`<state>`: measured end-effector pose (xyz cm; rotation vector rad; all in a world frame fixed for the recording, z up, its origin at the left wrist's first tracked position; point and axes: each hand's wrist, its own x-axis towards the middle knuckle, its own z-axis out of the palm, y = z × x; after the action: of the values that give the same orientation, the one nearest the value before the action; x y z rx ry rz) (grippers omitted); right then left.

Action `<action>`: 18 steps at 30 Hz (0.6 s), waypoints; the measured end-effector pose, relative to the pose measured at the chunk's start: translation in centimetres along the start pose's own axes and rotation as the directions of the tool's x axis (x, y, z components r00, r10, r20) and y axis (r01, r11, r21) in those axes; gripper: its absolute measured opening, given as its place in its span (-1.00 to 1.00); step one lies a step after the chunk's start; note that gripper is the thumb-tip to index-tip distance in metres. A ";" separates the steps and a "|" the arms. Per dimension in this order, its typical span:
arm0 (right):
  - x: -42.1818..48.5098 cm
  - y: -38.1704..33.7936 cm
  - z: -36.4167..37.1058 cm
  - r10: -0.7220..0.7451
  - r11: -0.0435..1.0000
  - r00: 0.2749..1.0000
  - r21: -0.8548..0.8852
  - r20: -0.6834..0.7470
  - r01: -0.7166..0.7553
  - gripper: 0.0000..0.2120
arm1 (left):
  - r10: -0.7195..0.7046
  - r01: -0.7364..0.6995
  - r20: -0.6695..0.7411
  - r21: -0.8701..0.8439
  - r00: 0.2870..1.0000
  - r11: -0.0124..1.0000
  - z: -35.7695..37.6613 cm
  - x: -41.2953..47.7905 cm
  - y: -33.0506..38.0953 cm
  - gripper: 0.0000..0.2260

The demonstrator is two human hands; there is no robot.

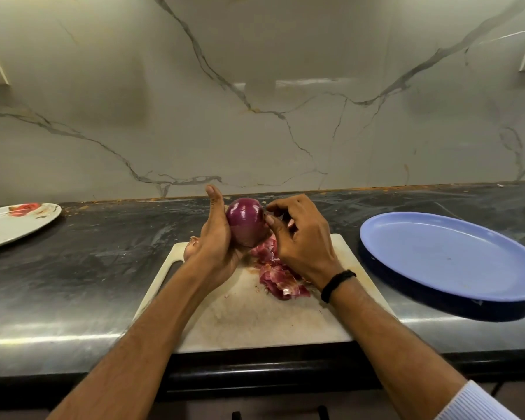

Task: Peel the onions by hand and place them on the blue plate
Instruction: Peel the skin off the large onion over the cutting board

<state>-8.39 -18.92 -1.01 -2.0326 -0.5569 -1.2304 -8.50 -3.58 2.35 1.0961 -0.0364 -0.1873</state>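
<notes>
At the left edge of the worktop (103, 268) sits a white plate (19, 225), only partly in view, with some red scraps on it. A pale board (255, 322) lies at the middle of the front edge, and both hands work above its far end.

The left hand (215, 237) grips the onion (244, 221) from the left and from under it, with the palm cupped round it and the thumb pointing up. The onion is held in the air over the far edge of the board, touching neither the board nor a plate. The right hand (300, 237), with a black band (335, 284) on its wrist, has curled fingers and pinches at the onion's right side with thumb and forefinger. Whether a scrap of skin lies between them is too small to tell.

The onion looks smooth, glossy and deep purple on the side that shows, with no dry papery skin on it, so the peeling seems nearly done. Perhaps only a last bit at the right end is left. A heap of reddish peels (281, 281) lies on the board, under and just in front of the right hand.

Near the right edge of the worktop, well apart from the onion, lies the blue plate (452, 259), and nothing is on it. So no onion has been placed yet, and this one has that step ahead of it. No other onions show on the worktop
</notes>
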 end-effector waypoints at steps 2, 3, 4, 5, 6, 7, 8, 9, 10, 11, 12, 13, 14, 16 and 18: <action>0.0 0.1 0.1 -0.003 1.000 1.000 0.011 0.009 0.003 -0.91 | -0.012 0.011 0.018 0.039 1.000 0.999 0.0 0.0 0.0 -0.15; 0.0 0.1 0.1 -0.002 1.000 1.000 0.013 0.012 0.002 -0.92 | -0.013 0.012 0.024 0.059 1.000 0.998 0.0 0.1 -0.1 -0.13; 0.0 0.2 0.1 0.004 1.000 1.000 0.017 0.015 -0.004 -0.91 | -0.015 0.013 0.029 0.073 0.999 0.997 0.0 0.0 -0.1 -0.12; 0.0 0.3 0.1 0.011 1.000 1.000 0.022 0.014 -0.011 -0.91 | -0.015 0.012 0.036 0.086 0.999 0.996 0.0 0.0 -0.2 -0.13; 0.0 0.3 0.2 0.016 1.000 1.000 0.024 0.010 -0.016 -0.90 | -0.014 0.010 0.050 0.094 0.999 0.996 0.1 -0.2 -0.2 -0.16; 0.0 0.3 0.2 0.021 1.000 1.000 0.019 0.002 -0.021 -0.89 | -0.014 0.007 0.066 0.104 0.998 0.995 0.1 -0.2 -0.2 -0.19; 0.0 0.4 0.3 0.029 1.000 1.000 0.010 -0.006 -0.029 -0.90 | -0.018 0.008 0.083 0.119 0.996 0.993 0.1 -0.2 -0.2 -0.23; 0.1 0.4 0.4 0.042 0.999 0.999 0.002 -0.015 -0.042 -0.92 | -0.018 0.004 0.095 0.145 0.995 0.989 0.1 -0.2 -0.3 -0.27; 0.1 0.5 0.4 0.057 0.998 0.998 -0.002 -0.024 -0.057 -0.93 | -0.013 -0.005 0.102 0.171 0.995 0.985 0.2 -0.2 -0.3 -0.31; 0.1 0.5 0.4 0.072 0.997 0.997 -0.004 -0.033 -0.072 -0.94 | -0.002 -0.018 0.102 0.196 0.995 0.980 0.3 -0.2 -0.4 -0.37; 0.1 0.5 0.3 0.078 0.997 0.996 -0.002 -0.039 -0.079 -0.95 | 0.010 -0.030 0.096 0.210 0.995 0.977 0.4 -0.3 -0.5 -0.41; 0.1 0.4 0.2 0.076 0.997 0.996 0.004 -0.036 -0.076 -0.97 | 0.020 -0.038 0.085 0.215 0.996 0.976 0.4 -0.3 -0.5 -0.44; 0.1 0.2 0.0 0.067 0.998 0.997 0.010 -0.027 -0.067 -0.95 | 0.030 -0.045 0.074 0.205 0.997 0.978 0.4 -0.4 -0.5 -0.44; -0.1 -0.3 -0.4 0.037 0.999 0.999 0.024 0.014 -0.037 -0.83 | 0.035 -0.041 0.036 0.168 0.999 0.985 0.4 -0.4 -0.3 -0.40; -0.2 -0.6 -0.4 -0.005 1.000 0.997 0.028 0.071 0.003 -0.70 | 0.021 -0.021 -0.006 0.086 1.000 0.996 0.3 -0.3 -0.1 -0.31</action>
<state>-9.15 -18.83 -0.86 -2.0592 -0.6085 -1.1503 -8.85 -3.81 2.40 1.1821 -0.0502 -0.1642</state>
